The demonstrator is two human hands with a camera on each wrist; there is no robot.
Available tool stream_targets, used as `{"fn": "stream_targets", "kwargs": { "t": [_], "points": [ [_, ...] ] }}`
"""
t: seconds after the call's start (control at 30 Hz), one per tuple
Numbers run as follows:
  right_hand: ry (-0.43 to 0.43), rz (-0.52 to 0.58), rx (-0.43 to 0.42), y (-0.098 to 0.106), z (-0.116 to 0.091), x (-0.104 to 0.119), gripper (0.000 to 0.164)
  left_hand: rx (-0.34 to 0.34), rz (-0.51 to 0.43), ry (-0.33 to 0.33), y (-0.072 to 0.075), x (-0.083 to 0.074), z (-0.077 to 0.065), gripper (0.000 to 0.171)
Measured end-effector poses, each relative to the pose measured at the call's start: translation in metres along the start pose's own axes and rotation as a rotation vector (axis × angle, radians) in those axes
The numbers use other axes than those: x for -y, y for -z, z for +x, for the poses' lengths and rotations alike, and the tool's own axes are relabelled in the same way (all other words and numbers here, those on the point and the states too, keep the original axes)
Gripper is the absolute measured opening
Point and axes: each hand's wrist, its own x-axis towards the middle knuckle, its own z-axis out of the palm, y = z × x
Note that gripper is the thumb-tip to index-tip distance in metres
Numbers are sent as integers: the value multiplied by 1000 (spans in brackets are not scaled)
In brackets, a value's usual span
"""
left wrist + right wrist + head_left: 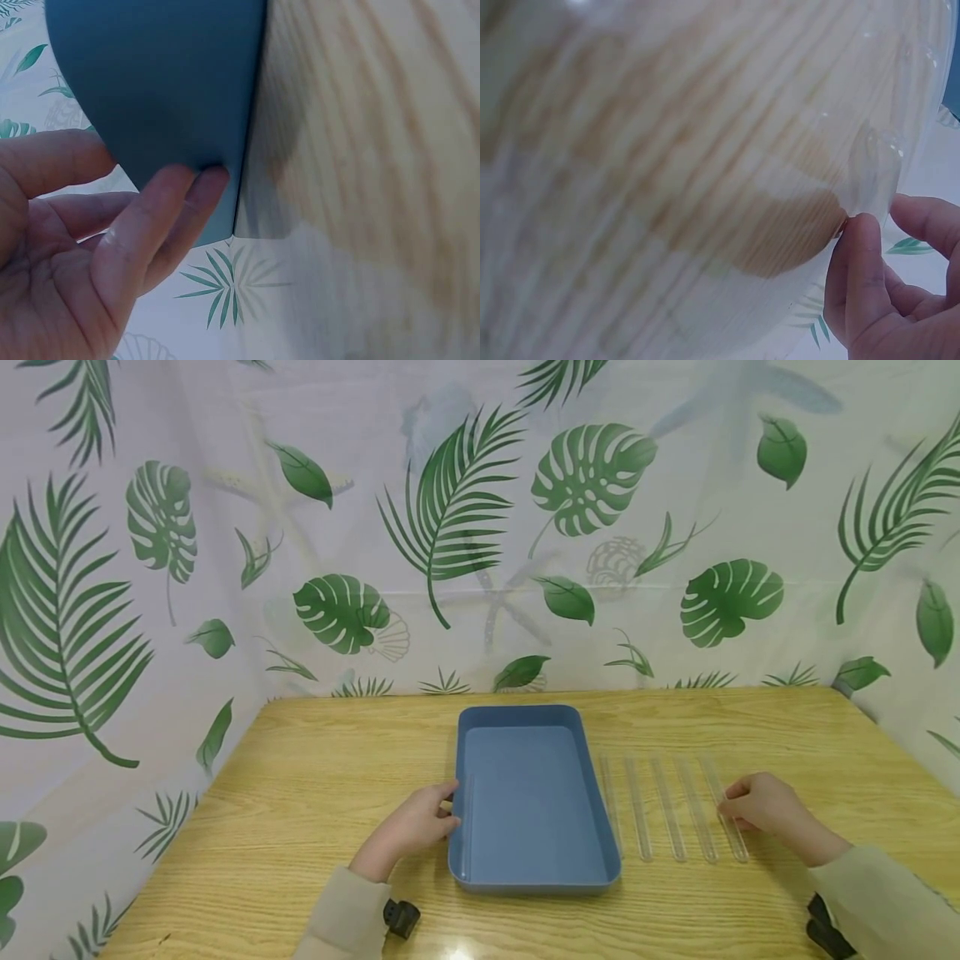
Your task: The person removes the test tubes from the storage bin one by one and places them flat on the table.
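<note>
A blue-grey rectangular tray (pixel 536 810) stands mid-table. Inside it, a clear tube (pixel 468 831) lies along the left wall. My left hand (pixel 422 820) is at the tray's left side; in the left wrist view its fingers (pixel 161 210) touch the outer wall, the thumb side near the rim. To the tray's right, several clear test tubes (pixel 667 810) with rounded near ends lie side by side. My right hand (pixel 765 807) pinches the rightmost test tube (pixel 737 839) between thumb and fingers, around its middle. The right wrist view shows that test tube (pixel 875 169) at the fingertips.
The wooden table (pixel 337 752) meets a leaf-patterned cloth (pixel 480 527) at its back and sides. Each wrist carries a black strapped device, such as the one (pixel 401 918) below the left sleeve. The tray's front edge sits some way in from the bottom of the view.
</note>
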Motion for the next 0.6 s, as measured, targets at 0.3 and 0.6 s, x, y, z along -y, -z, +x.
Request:
{"fn": "stream_targets", "kwargs": {
  "t": [0.3,0.6],
  "points": [
    [-8,8,-9,0,0,-3,32,-4,6,10,0,0,-1,52],
    [-7,29,-4,3,-5,-1,35,-1,9,1,0,-2,-3,52]
  ]
}}
